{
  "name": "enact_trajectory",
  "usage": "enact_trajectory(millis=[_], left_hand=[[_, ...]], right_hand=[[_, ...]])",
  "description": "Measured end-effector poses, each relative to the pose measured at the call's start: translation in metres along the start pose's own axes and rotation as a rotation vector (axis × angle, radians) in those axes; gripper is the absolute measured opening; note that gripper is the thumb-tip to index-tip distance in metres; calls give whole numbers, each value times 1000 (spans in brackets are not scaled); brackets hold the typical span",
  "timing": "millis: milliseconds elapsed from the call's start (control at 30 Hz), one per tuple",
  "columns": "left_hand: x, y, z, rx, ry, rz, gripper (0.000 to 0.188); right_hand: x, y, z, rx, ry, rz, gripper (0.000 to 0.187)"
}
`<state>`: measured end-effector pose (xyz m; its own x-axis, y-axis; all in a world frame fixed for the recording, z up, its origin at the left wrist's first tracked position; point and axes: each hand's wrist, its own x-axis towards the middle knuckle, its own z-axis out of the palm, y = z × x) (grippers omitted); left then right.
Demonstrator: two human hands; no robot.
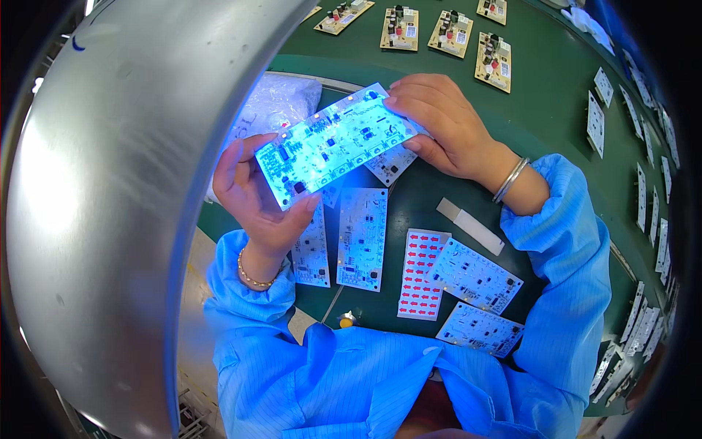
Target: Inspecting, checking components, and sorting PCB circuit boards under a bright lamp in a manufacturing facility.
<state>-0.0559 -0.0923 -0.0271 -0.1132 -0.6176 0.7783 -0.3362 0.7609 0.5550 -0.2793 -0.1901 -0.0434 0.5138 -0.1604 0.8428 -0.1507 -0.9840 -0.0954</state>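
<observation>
Between my two hands a white circuit board (336, 143) is held up, tilted, and lit by blue light. My left hand (259, 186) grips its lower left end, thumb on the near edge and fingers at the far one. At the upper right end, my right hand (442, 124) pinches the corner between thumb and fingers. Beneath lie more white boards: one upright on the table (362, 238), another (313, 245) beside it under my left hand, and a third (393, 164) partly covered by the held board.
A large metal lamp hood (131, 183) fills the left side. Near my right forearm lie a sheet of red arrow stickers (423, 274), two white boards (475, 274) and a flat white-and-grey strip (472, 227). Tan component boards (400, 29) stand at the back; a plastic bag (285, 95) sits behind.
</observation>
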Motion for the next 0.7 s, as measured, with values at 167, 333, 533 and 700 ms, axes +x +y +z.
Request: enact_trajectory(millis=[167, 333, 533, 700], left_hand=[[0, -1, 0, 7, -43, 49, 83], [0, 0, 1, 38, -64, 82, 84], [1, -2, 6, -11, -27, -35, 79], [4, -8, -4, -281, -88, -578, 55]], right_hand=[[-2, 1, -1, 31, 15, 10, 40], [-3, 0, -1, 63, 30, 38, 41], [-4, 1, -3, 70, 43, 58, 33], [9, -19, -2, 771, -15, 849, 22]])
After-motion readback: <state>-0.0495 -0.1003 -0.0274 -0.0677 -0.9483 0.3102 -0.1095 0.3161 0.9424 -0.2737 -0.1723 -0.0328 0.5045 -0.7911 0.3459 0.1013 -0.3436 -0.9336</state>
